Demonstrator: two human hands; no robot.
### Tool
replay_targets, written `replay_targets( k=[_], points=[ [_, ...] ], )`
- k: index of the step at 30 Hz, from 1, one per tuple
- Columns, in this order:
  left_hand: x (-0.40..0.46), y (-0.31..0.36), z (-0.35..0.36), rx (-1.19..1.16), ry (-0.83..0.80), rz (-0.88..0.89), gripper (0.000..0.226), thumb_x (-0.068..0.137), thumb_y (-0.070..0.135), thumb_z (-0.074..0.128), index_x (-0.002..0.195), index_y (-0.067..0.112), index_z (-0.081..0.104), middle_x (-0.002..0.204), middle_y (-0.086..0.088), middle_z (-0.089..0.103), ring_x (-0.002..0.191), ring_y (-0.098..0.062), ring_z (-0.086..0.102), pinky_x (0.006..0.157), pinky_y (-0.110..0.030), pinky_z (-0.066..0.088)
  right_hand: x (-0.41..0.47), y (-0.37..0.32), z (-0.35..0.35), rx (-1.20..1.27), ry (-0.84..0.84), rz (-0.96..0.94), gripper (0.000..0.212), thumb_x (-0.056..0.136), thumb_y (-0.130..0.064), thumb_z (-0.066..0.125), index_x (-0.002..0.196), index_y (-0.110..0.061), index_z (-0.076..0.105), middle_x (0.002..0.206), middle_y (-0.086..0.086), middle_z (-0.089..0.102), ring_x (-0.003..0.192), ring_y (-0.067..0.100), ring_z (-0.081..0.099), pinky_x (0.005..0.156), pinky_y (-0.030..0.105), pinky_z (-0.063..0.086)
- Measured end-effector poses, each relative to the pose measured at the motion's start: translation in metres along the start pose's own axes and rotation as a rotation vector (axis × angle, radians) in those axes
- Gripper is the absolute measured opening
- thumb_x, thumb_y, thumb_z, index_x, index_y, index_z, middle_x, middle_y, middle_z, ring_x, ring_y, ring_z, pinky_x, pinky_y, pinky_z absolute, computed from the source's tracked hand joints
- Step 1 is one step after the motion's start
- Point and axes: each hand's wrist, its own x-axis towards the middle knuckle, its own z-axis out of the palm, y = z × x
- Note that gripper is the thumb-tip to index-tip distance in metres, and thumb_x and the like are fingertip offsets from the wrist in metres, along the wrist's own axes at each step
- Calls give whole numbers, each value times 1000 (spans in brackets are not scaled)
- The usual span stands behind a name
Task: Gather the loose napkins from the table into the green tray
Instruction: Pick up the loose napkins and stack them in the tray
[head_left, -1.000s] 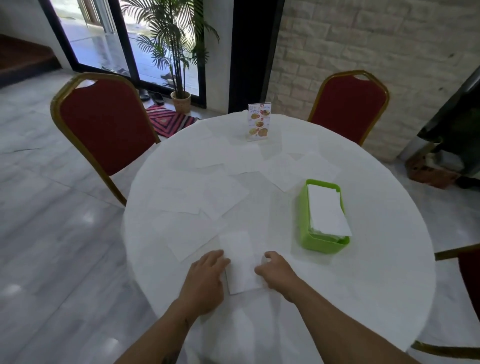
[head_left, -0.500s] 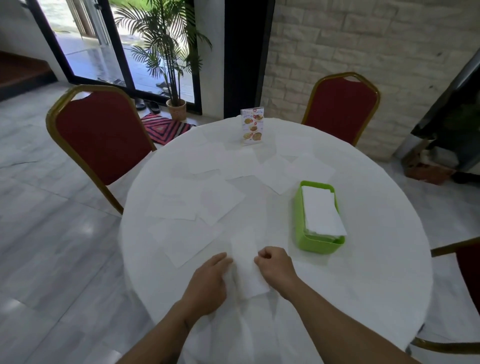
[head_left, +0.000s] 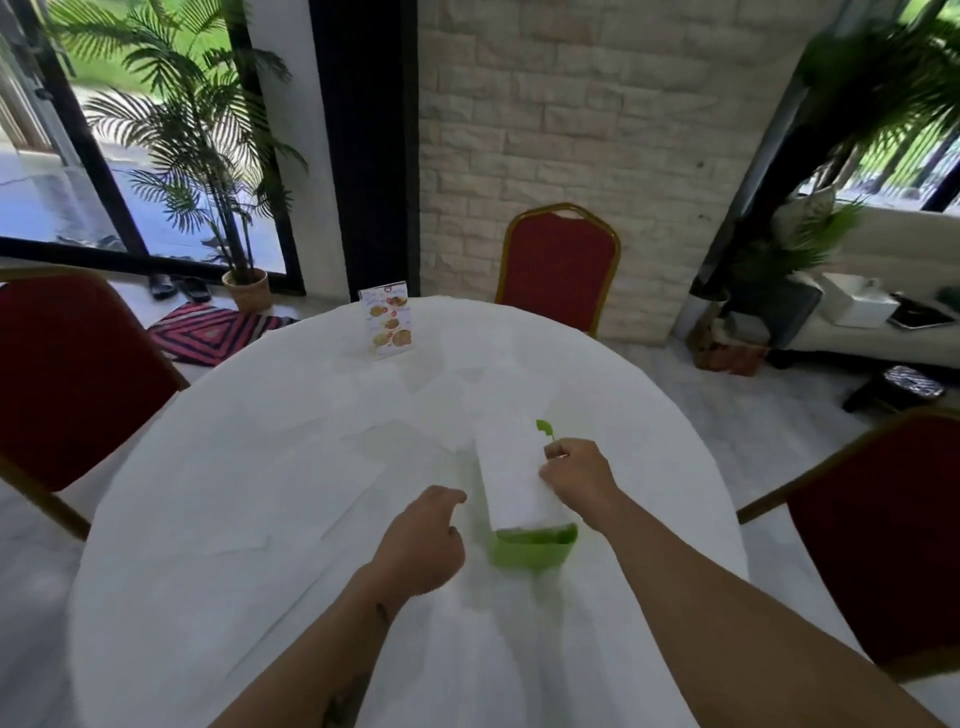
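The green tray sits on the round white table, almost covered by a folded white napkin lying along its top. My right hand pinches that napkin's right edge over the tray. Just left of the tray's near end hovers my left hand, curled into a loose fist with nothing in it. Several loose white napkins lie flat on the table to the left and behind the tray, faint against the white cloth.
A small menu card stand is at the table's far edge. Red chairs stand at the left, the far side and the right. A potted palm is by the window.
Both hands lifted the folded napkin from the table's near edge. My right hand carried it right onto the green tray; my left hand let go and closed. The camera tilted up.
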Motion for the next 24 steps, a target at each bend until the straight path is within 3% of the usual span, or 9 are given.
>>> replay_targets(
  k=[4,8,11,13,16,18,20,24],
  points=[
    [11,15,13,68,-82,-1,60,86,10,41,145,20,35,153,4,32,136,-16,38,113,-27,29,17,30,-1,-113,5,56,25,79,-5,53,99,-7,68,103,12,69,89,26,61,80,34,52],
    [16,28,24,106,-87,26,65,87,10,41,149,20,25,159,2,20,141,-18,29,114,-28,25,29,37,5,-54,11,38,39,78,-5,55,116,-12,61,114,8,63,100,27,61,79,29,48],
    [21,36,33,135,-76,25,63,90,13,41,150,20,23,160,2,18,142,-19,28,114,-31,27,30,42,8,-34,2,21,41,75,-7,54,115,-14,55,111,9,61,95,28,61,75,32,50],
    [27,39,38,153,-60,32,61,91,17,40,150,19,23,160,1,18,142,-20,28,116,-32,28,28,45,8,-182,-8,-65,43,75,-11,54,117,-16,51,115,8,57,102,28,57,80,34,49],
    [36,42,44,194,-73,43,61,92,19,42,150,16,24,160,0,16,143,-21,24,117,-34,25,21,49,6,-624,-4,-396,48,78,-23,52,125,-18,52,130,4,48,118,26,44,91,36,41],
    [41,44,47,215,-79,20,62,93,23,42,151,17,21,161,0,11,145,-21,20,118,-36,23,17,53,6,-802,-102,-578,51,81,-32,49,129,-19,52,140,4,44,125,27,39,100,41,33],
    [46,46,51,230,-61,-3,61,95,26,41,151,18,20,162,0,10,146,-21,18,118,-36,23,17,61,6,-856,-196,-619,50,86,-36,47,133,-21,48,147,4,40,132,26,34,108,45,25],
    [53,49,52,198,-47,7,64,92,24,43,151,19,20,162,2,10,146,-17,17,119,-35,21,22,72,0,-818,-221,-653,59,88,-43,41,143,-21,39,155,3,33,143,23,25,117,49,14]
  ],
)
